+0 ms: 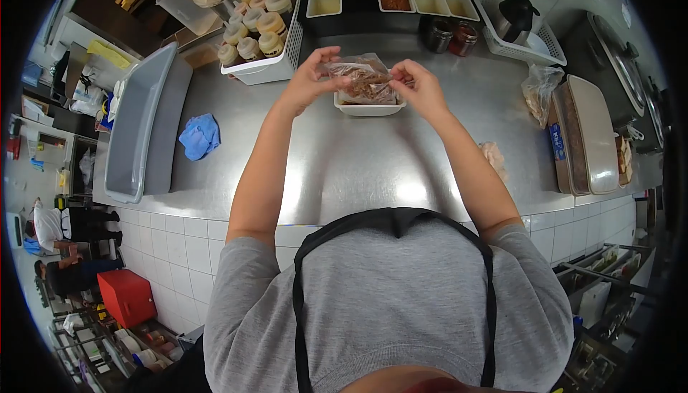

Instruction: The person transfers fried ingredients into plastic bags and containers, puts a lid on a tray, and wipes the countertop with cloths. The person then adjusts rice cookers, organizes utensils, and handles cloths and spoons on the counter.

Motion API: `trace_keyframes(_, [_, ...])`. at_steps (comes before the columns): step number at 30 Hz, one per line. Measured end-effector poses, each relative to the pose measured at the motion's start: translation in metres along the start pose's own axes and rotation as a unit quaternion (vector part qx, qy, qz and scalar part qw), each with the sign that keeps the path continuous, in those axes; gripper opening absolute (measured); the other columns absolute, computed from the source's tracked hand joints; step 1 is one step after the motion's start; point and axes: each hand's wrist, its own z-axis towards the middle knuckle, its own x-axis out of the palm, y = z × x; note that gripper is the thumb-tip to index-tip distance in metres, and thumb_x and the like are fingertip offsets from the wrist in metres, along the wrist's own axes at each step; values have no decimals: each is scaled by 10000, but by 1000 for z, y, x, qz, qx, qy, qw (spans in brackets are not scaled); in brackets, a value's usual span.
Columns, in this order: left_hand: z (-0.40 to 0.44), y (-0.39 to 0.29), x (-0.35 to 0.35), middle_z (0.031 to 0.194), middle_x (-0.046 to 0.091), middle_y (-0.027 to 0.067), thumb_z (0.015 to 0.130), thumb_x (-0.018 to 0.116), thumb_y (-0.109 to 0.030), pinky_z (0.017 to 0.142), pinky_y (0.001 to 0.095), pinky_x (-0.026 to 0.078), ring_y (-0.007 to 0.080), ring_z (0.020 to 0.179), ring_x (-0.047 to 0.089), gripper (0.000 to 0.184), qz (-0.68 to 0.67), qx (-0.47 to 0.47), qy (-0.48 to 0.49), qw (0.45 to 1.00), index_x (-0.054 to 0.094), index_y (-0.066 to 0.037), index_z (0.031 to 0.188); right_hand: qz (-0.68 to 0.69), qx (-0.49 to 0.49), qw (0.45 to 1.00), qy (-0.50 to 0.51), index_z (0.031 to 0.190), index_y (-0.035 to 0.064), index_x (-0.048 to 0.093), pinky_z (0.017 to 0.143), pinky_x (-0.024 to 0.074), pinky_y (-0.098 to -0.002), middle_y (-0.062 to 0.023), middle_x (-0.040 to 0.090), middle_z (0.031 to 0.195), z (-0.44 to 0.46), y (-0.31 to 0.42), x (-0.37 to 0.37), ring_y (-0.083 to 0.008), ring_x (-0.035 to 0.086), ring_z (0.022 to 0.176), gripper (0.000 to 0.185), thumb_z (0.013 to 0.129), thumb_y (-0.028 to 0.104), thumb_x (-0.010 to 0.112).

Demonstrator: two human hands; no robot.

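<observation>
Head view: clear bag [367,90] (crinkled)

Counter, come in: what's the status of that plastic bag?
Left hand spread at the clear plastic bag; right hand pinching its edge. Bag over white container, brown contents showing. Nothing seen blocking either hand.

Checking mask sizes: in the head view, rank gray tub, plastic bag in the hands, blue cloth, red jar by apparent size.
1. gray tub
2. plastic bag
3. blue cloth
4. red jar
</observation>
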Motion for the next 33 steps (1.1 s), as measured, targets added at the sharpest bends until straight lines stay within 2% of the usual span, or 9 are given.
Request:
trace_keyframes(8, [1, 9, -11, 912, 576, 45, 805, 619, 3, 717, 229, 522, 91, 808, 576, 220, -61, -54, -55, 995, 563, -11, 1017, -99, -5, 995, 29, 810, 49, 541, 721, 456, -318, -58, 552, 879, 0, 1, -7, -218, 575, 821, 169, 763, 150, 669])
trace_keyframes(11, [0, 5, -12, 881, 578, 10, 824, 617, -50, 704, 217, 500, 71, 797, 568, 204, -57, -65, -45, 995, 562, -39, 1021, -140, 39, 984, 106, 767, 53, 509, 796, 439, -340, -73, 541, 1060, 0, -6, -11, -253, 557, 959, 247, 750, 225, 685])
trace_keyframes(17, [1, -1, -13, 853, 566, -33, 849, 601, -100, 655, 197, 463, 46, 765, 534, 184, -28, -91, 4, 995, 573, -60, 1027, -43, -83, 987, 134, 744, 87, 481, 881, 404, -320, -89, 482, 1265, 27, -12, -12, -277, 486, 1121, 277, 736, 266, 693])
trace_keyframes(20, [3, 6, -9, 851, 562, -34, 849, 604, -111, 671, 204, 464, 51, 771, 531, 192, -51, -75, 5, 996, 573, -58, 1031, -90, -127, 976, 149, 758, 81, 488, 819, 427, -338, -117, 567, 1133, 39, -21, 6, -284, 541, 1034, 311, 731, 316, 691])
trace_keyframes(22, [4, 4, -7, 839, 562, -20, 843, 601, -81, 661, 204, 477, 54, 747, 533, 178, -60, -67, -18, 996, 581, -46, 1017, -126, 38, 961, 244, 810, 65, 502, 736, 439, -372, -146, 618, 967, 41, -10, 6, -298, 588, 911, 347, 750, 366, 662])
trace_keyframes(23, [4, 5, -6, 827, 562, -6, 837, 597, -52, 650, 204, 490, 57, 724, 535, 167, -71, -62, -41, 995, 589, -33, 1002, -104, 11, 975, 198, 853, 55, 518, 665, 431, -395, -153, 615, 800, 40, -14, 8, -308, 595, 779, 327, 799, 364, 611])
trace_keyframes(27, [7, -3, -3, 820, 557, -7, 839, 595, -56, 654, 208, 494, 57, 711, 529, 170, -75, -50, -72, 993, 585, -28, 1006, -119, 43, 971, 202, 851, 57, 528, 674, 428, -393, -140, 600, 815, 41, -7, 7, -313, 567, 777, 292, 828, 343, 581])
trace_keyframes(29, [6, -8, -2, 799, 554, -18, 847, 590, -73, 640, 199, 483, 51, 696, 520, 169, -79, -18, -60, 995, 584, -33, 1011, -164, -94, 969, 159, 809, 47, 525, 661, 422, -372, -124, 582, 820, 37, -10, 4, -284, 547, 766, 286, 838, 326, 580])
trace_keyframes(33, [2, -18, -9, 810, 546, -30, 857, 603, -139, 648, 198, 453, 46, 701, 504, 190, -54, -12, -45, 997, 581, -54, 1026, -91, -81, 978, 168, 765, 36, 507, 598, 390, -322, -88, 550, 760, 43, 18, -22, -205, 505, 690, 288, 830, 298, 610])
